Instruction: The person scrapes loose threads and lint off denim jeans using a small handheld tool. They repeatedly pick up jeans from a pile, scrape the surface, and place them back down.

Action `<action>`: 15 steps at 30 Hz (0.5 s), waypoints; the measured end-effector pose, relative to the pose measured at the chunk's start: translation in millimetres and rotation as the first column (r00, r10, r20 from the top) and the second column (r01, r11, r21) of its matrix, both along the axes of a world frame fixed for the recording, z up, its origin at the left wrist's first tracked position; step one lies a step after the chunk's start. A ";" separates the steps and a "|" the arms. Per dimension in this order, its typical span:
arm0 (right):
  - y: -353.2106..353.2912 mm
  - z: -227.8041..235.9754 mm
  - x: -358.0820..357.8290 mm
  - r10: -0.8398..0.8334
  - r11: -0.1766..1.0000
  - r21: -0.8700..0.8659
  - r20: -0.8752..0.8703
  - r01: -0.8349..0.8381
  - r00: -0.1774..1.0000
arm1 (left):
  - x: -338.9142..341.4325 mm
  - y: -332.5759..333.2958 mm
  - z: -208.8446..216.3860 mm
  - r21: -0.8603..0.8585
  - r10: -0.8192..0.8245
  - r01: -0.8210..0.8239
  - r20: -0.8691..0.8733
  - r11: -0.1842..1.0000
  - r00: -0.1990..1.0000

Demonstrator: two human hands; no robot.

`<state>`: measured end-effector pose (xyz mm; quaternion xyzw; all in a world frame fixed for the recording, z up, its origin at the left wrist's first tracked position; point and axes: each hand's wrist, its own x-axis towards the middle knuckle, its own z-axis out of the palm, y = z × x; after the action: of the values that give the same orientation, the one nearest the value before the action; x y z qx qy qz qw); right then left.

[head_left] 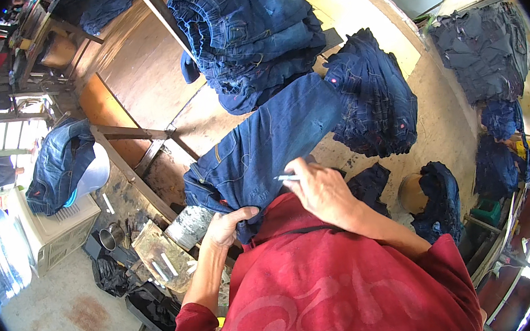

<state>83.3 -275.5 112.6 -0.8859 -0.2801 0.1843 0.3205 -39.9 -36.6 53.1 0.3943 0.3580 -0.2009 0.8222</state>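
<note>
Standing well left of your left grip (225,227) is a large clear bottle (0,254); nearer that grip sits a metal mug (111,236), contents too small to tell. Your left grip grasps the blue jeans (256,147), which extend up and right from it. Your right grip (319,185) pinches a slim pale tool (286,177) by the jeans. Below both, pale lettering (327,312) marks your red shirt (354,257). Beyond your right grip, a denim stack (372,101) shows a small red label (333,81); farther right sits a green container (485,213).
</note>
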 end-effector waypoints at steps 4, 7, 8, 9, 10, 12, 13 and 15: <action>16.6 10.7 -20.0 0.176 0.979 0.080 0.147 -0.189 0.973 | 1.2 2.2 0.6 0.000 -0.021 0.021 0.033 1.000 0.999; 22.3 11.7 -24.3 0.112 0.988 -0.132 0.232 -0.083 0.966 | 2.1 2.7 2.3 -0.002 -0.030 0.030 0.028 1.000 0.999; 22.8 12.2 -24.1 0.051 0.986 -0.166 0.265 -0.006 0.963 | 2.1 2.7 2.9 0.001 -0.027 0.027 0.026 1.000 0.999; 23.4 12.6 -23.4 0.039 0.993 -0.121 0.277 -0.006 0.960 | 2.1 2.7 3.3 -0.010 -0.029 0.029 0.027 1.000 0.999; 23.6 13.3 -22.7 0.083 0.994 -0.095 0.231 -0.062 0.969 | 1.9 2.8 3.7 -0.021 -0.033 0.034 0.027 0.999 0.999; 23.8 14.5 -21.1 0.158 0.987 -0.024 0.147 -0.157 0.976 | 1.8 2.9 3.9 -0.030 -0.028 0.029 0.023 0.999 0.999; 22.4 14.7 -19.2 0.127 0.991 -0.070 0.167 -0.116 0.978 | 2.0 2.8 3.9 -0.030 -0.022 0.022 0.014 0.999 1.000; 20.8 12.5 -17.0 0.037 0.986 -0.165 0.223 0.001 0.974 | 2.3 2.7 3.1 -0.044 -0.011 0.012 0.020 0.999 1.000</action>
<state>66.3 -254.6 125.1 -0.9219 -0.3066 0.1081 0.2108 -37.7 -33.9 56.2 0.3800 0.3431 -0.2097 0.8330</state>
